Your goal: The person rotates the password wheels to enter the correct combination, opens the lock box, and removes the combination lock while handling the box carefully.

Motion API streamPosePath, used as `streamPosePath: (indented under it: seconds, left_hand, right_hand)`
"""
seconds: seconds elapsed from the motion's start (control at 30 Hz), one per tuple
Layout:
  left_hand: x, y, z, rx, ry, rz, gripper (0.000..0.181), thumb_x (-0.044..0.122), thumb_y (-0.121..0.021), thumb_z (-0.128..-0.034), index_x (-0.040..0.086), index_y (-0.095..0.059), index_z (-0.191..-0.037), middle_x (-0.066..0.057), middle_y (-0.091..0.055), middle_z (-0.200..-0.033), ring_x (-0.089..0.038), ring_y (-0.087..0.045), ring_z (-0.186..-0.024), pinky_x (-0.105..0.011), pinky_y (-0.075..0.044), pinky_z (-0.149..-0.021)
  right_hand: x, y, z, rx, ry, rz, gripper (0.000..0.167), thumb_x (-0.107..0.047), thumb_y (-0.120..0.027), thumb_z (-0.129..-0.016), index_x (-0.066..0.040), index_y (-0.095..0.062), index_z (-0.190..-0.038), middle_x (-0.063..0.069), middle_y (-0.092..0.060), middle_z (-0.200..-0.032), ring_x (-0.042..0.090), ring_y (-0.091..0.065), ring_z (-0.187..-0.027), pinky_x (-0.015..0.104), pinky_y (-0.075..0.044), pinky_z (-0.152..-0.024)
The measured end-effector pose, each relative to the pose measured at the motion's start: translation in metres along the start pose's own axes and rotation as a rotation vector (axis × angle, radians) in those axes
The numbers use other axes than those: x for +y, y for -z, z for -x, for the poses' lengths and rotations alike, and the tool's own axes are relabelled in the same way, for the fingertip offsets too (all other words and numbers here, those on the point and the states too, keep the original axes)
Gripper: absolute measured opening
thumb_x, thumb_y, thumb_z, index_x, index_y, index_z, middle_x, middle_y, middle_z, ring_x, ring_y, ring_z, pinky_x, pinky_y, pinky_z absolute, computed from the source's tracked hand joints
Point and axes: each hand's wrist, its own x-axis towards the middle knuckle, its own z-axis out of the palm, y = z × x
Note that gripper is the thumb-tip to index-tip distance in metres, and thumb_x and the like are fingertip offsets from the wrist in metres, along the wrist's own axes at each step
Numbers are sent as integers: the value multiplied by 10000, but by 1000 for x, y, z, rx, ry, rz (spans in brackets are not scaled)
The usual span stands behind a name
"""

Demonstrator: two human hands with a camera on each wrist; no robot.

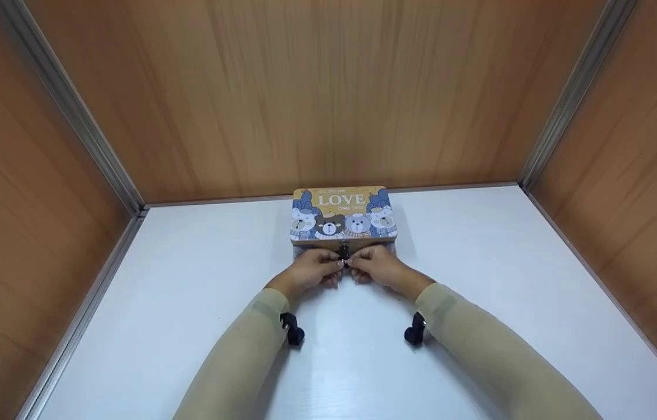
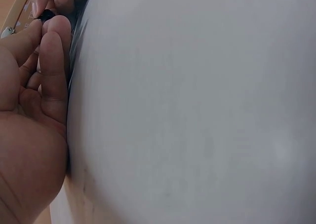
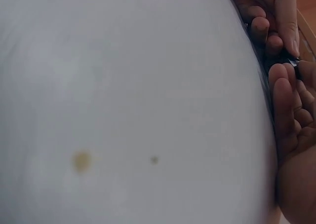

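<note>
A box (image 1: 337, 214) with bears and the word LOVE on its lid stands upright near the back wall, its lid down. At the middle of its front is a small dark metal clasp (image 1: 344, 251). My left hand (image 1: 309, 269) and my right hand (image 1: 382, 267) meet there, thumbs and fingertips pinching a small black piece from either side. In the left wrist view that black piece (image 2: 47, 15) shows between the fingertips; in the right wrist view the dark piece (image 3: 291, 61) has a shiny part. Fingers hide most of it.
The white table (image 1: 217, 344) lies under the box and both forearms. Wooden panels (image 1: 334, 93) with grey metal corner strips rise at the back and both sides. Black wrist cameras (image 1: 293, 330) hang at the sleeves.
</note>
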Motion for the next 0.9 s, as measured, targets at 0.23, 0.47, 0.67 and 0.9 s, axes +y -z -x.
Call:
streamPosePath:
  seconds: [0.23,0.47,0.67,0.9]
  left_hand:
    - [1,0,0,-8,-7,-4,201,130,-675,-1142,-19,-745,-1257,-64,-747,-1002,-145,-732,-785,-253,-636,-734]
    - [0,0,0,6,-4,-10,191,130,-684,-1136,-9,-752,-1249,-66,-753,-1010,-148,-732,-785,-253,-642,-732]
    - [2,-2,2,10,-2,-12,208,124,-687,-1132,-17,-747,-1271,-77,-755,-1033,-150,-733,-797,-256,-645,-748]
    - [3,-1,3,8,-5,-26,197,135,-686,-1134,-2,-750,-1262,-80,-752,-1053,-154,-733,-811,-256,-639,-750]
  right_hand:
    - [0,1,0,9,4,15,191,-111,-672,-1109,24,-803,-1074,5,-739,-800,92,-704,-672,207,-626,-648]
    - [0,2,-1,28,-20,-23,279,-186,-653,-1142,14,-818,-1038,24,-759,-784,114,-729,-668,223,-638,-642]
    - [-2,3,1,43,-38,-38,216,-153,-683,-1106,17,-817,-1104,36,-767,-819,125,-734,-688,227,-642,-654]
    - [1,3,1,40,-15,-32,155,-73,-736,-1047,36,-790,-1143,35,-778,-861,115,-740,-710,227,-652,-677]
